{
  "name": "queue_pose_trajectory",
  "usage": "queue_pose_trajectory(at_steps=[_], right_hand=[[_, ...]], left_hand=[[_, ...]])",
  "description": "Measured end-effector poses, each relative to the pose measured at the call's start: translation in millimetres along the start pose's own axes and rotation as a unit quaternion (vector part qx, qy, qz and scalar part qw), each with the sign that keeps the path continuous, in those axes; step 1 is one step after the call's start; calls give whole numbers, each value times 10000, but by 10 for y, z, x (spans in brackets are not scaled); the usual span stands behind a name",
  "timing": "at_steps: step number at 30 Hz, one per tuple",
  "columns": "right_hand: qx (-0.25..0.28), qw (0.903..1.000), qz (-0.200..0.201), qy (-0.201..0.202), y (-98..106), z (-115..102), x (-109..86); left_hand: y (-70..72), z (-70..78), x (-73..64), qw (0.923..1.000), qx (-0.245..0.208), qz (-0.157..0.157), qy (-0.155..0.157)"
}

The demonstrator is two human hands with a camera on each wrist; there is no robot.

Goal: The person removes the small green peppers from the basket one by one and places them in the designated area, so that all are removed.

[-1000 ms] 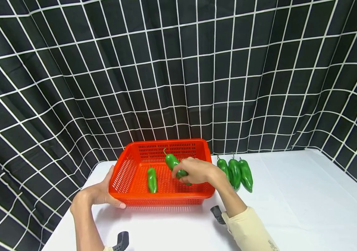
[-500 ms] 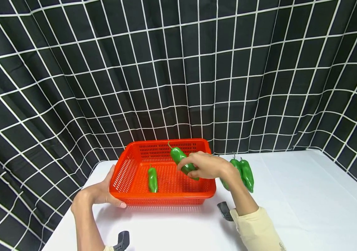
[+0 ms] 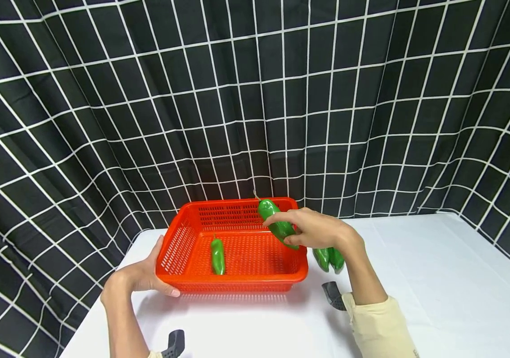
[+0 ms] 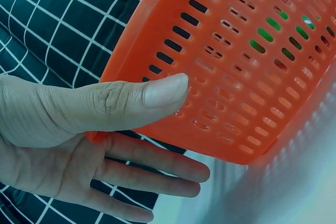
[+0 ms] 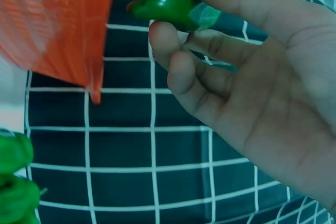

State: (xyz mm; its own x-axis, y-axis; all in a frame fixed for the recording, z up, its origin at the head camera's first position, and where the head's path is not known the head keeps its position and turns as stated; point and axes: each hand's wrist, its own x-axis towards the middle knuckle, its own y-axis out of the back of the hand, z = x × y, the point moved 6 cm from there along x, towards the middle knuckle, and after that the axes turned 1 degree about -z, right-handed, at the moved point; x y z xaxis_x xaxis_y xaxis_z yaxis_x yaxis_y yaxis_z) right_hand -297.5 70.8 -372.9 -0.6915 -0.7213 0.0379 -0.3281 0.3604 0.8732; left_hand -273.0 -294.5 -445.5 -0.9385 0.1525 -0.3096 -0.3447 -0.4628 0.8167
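In the head view, my right hand (image 3: pixel 313 227) pinches a glossy green pepper (image 3: pixel 268 211) between thumb and fingers. Its curved stem points up and left, and its lower end overlaps the basket's right rim. The right wrist view shows part of that pepper (image 5: pixel 176 3) at the fingertips. My left hand (image 3: pixel 137 276) rests at the front left corner of a red plastic basket (image 3: pixel 230 279). In the left wrist view, the thumb lies along the perforated wall (image 4: pixel 210 85) and the other fingers extend straight past the corner. One green pepper (image 3: pixel 218 256) lies inside the basket.
Right of the basket, more green peppers (image 3: pixel 328 258) lie on the white table (image 3: pixel 434 278), partly hidden behind my right hand and forearm. A black cloth with a white grid (image 3: pixel 255 99) hangs behind and along the sides. Dark wrist-worn devices (image 3: pixel 333 295) hang under both forearms.
My right hand has carried its pepper up and to the right, from over the basket's inside to its right rim. Its forearm now covers more of the peppers there. My left hand stays put.
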Motion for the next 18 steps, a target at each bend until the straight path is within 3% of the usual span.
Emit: queue_pose_trajectory(at_steps=[18], right_hand=[[20, 9973, 489, -553, 259, 300, -394]], left_hand=[[5, 5, 4, 9999, -78, 36, 65]])
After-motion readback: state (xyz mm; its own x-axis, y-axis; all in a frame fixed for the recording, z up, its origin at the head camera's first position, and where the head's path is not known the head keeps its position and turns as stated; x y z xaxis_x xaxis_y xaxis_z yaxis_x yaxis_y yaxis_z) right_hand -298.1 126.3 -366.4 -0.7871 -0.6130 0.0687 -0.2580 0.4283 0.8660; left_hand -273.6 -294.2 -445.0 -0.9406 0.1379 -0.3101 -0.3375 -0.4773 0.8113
